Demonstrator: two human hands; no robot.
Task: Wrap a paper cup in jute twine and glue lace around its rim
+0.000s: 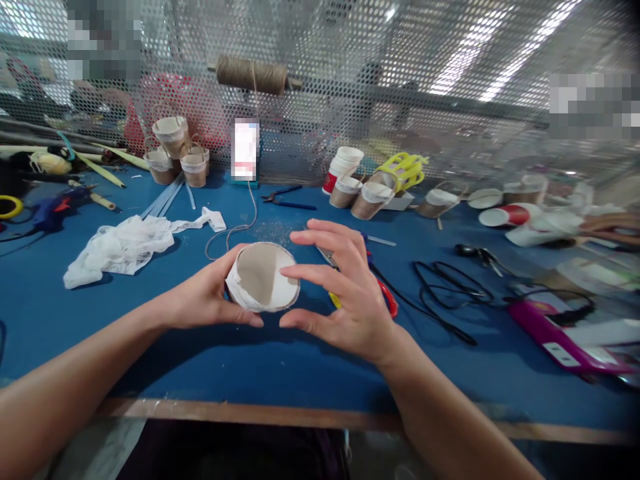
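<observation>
A paper cup (263, 277) covered with white cloth is held above the blue table, its open mouth tilted towards me. My left hand (213, 293) wraps its left side, with the thumb low along the front. At the cup's right, my right hand (345, 287) has its fingers spread apart, and one fingertip overlaps the rim. Whether that fingertip touches the cup I cannot tell. Partly hidden behind my right hand lie scissors with red and yellow handles (390, 300). A crumpled strip of white cloth (125, 247) rests left of my left hand.
Several small covered cups with handles (170, 137) stand at the back left; others (373, 200) stand at the back right. Pliers (295, 200) lie near a phone (245, 150). A twine roll (253, 73) hangs on the mesh. Black cable (450, 293) and a purple package (560, 333) lie right.
</observation>
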